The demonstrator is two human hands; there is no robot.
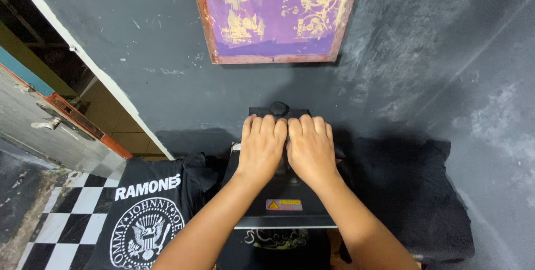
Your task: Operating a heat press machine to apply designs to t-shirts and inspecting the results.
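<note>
Hands lie flat, side by side, in the middle of the frame on the black metal top plate of a heat press (284, 195). The left hand (261, 147) and the right hand (311, 150) are both spread open, palms down, holding nothing — the fingertips reach a round black knob (278, 108) at the far edge. A dark shirt with pale print (278, 239) peeks out under the plate at the bottom. To press well, push evenly with both palms — keep fingers on top, away from the hot gap. A black shirt with a white round print (147, 220) lies at lower left.
</note>
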